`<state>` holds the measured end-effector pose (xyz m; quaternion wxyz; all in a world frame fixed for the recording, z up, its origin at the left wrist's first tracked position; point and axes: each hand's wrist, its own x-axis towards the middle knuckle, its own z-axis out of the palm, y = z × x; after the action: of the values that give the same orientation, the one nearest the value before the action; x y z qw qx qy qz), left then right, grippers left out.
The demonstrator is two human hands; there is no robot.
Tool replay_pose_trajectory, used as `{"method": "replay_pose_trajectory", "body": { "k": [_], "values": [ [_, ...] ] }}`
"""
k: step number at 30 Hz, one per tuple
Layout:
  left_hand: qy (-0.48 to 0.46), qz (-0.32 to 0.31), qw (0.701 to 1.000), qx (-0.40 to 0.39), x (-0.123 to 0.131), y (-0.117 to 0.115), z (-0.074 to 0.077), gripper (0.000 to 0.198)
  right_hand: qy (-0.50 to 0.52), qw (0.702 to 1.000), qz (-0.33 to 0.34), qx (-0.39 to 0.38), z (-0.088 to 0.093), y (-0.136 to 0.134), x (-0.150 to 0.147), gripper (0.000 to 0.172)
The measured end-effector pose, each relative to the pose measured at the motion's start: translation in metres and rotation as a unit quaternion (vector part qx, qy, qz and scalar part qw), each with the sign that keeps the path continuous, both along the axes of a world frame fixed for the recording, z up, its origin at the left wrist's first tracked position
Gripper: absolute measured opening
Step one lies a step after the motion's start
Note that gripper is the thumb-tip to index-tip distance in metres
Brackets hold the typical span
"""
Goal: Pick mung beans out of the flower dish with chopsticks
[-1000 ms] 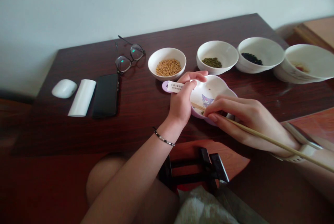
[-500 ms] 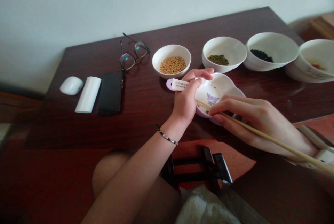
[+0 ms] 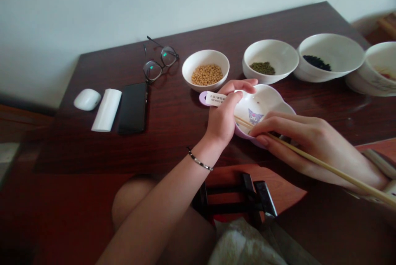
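Note:
My left hand [image 3: 224, 116] is closed around the near-left rim and handle of a shallow white bowl [image 3: 269, 97] with a lilac edge and a cartoon figure inside. A paper label [image 3: 215, 98] sticks out from the handle. In my right hand [image 3: 305, 141] is a pair of wooden chopsticks [image 3: 328, 167], gripped close to their tips, which reach down inside this bowl. A small dark speck lies in the bowl; my right fingers hide its lower right part.
Behind stand white bowls: one of yellow soybeans [image 3: 206, 74], one of green beans [image 3: 262, 68], one of dark bits [image 3: 317, 63], and a patterned bowl [image 3: 375, 79]. Left lie glasses [image 3: 159, 65], a phone [image 3: 133, 108], a white cylinder [image 3: 107, 110] and a white case [image 3: 87, 99].
The view has shifted slightly, so the table's things sit a little differently in the picture. Both hands keep their grips, and the chopstick tips stay inside the lilac-edged bowl.

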<state>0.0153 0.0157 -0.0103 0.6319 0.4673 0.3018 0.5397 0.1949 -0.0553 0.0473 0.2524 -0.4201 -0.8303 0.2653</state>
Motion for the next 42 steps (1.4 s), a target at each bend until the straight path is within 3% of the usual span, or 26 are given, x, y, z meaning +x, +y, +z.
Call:
{"method": "replay_pose_trajectory", "body": {
  "k": [20,25,31,37,42],
  "values": [
    [0.000,0.034,0.999,-0.012,0.000,0.001,0.001,0.018,0.056,0.997,-0.008,-0.057,-0.002,0.009,0.002,0.023],
    [-0.011,0.033,0.999,-0.024,0.001,0.000,0.003,0.019,0.142,0.984,-0.048,-0.095,-0.002,0.010,0.002,0.043],
    [-0.034,0.028,0.998,-0.045,0.003,-0.001,0.004,0.018,0.270,0.942,-0.146,-0.139,-0.002,0.015,0.002,0.062],
    [-0.042,0.030,0.998,-0.041,0.003,-0.001,0.003,0.019,0.292,0.925,-0.192,-0.148,-0.004,0.024,0.007,0.039],
    [-0.041,0.031,0.998,-0.036,0.003,0.001,0.001,0.019,0.316,0.909,-0.207,-0.173,-0.001,0.025,0.007,0.038]
  ]
}}
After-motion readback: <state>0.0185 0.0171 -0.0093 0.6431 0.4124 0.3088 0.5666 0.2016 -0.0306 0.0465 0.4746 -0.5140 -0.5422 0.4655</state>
